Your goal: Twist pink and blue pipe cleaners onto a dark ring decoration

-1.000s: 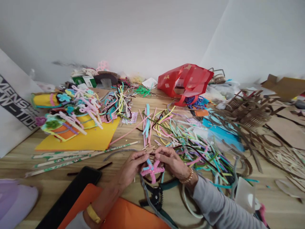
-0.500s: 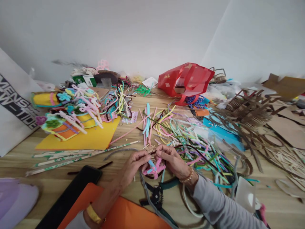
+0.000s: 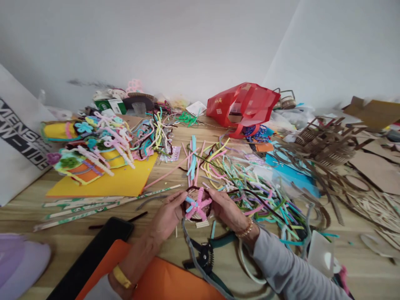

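Observation:
Between my two hands is a pink and blue pipe-cleaner piece [image 3: 200, 205], shaped like a star or flower with several arms, against a dark brown ring [image 3: 196, 187]. My left hand [image 3: 171, 210] pinches the ring's left side, close to the light blue arm. On the right side, the fingers of my right hand [image 3: 225, 208] close on the ring near a pink arm. Short wooden sticks [image 3: 202, 224] show just under the piece. Black-and-green cutters [image 3: 204, 255] lie on the table below my hands.
Loose colored pipe cleaners [image 3: 256, 187] spread to the right. Finished-looking flowers [image 3: 106, 141] lie over yellow sheets [image 3: 125, 183] at left. A red bag [image 3: 243, 104] stands behind. A black object [image 3: 93, 254] and orange sheet [image 3: 168, 279] are in front.
The pink and blue piece has turned to lie flatter, showing its arms and the brown ring. My hands have moved slightly up and a little farther apart around it.

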The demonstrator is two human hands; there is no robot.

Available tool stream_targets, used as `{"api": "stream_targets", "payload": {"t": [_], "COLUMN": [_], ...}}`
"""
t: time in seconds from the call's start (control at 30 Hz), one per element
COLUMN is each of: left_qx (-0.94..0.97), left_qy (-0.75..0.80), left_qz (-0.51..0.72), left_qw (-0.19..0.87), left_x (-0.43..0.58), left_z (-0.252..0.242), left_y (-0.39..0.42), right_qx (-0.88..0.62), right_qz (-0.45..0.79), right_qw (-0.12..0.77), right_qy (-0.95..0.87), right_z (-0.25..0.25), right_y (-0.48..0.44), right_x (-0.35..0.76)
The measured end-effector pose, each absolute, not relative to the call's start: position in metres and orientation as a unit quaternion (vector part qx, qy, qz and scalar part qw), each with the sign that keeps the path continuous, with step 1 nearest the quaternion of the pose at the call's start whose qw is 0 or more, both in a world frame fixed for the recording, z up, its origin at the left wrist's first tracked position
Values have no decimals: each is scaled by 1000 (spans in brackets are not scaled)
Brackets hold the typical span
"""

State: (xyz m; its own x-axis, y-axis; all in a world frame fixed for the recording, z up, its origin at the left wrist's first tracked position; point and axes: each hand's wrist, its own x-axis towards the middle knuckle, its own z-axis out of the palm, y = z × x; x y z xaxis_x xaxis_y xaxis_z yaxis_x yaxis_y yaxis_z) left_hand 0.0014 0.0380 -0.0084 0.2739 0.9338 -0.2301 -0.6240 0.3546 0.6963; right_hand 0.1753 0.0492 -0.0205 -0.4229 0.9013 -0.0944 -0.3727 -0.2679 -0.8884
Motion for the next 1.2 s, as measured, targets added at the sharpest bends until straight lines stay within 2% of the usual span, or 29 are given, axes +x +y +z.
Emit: {"api": "stream_targets", "payload": {"t": [0.3, 0.53, 0.7, 0.97, 1.1, 1.2], "left_qx": [229, 297, 458, 737, 759, 749], "left_qy": [288, 303, 385, 383, 364, 369], "left_qz": [529, 526, 537, 502, 502, 503], "left_qw": [765, 737, 595, 241, 198, 224], "left_x": [0, 1, -1, 1, 0, 1], "left_z": [-8, -7, -12, -14, -8, -3], "left_y": [40, 40, 37, 29, 24, 21], "right_qx": [-314, -270, -235, -234, -235, -245], "right_qz": [710, 772, 806, 820, 827, 828], "right_qw": [431, 440, 436, 404, 383, 366], "right_qy": [-461, -371, -323, -331, -338, -348], "right_z": [-16, -6, -6, -9, -7, -6], "right_y": [47, 48, 50, 50, 48, 47], "right_x": [177, 176, 179, 182, 181, 180]}}
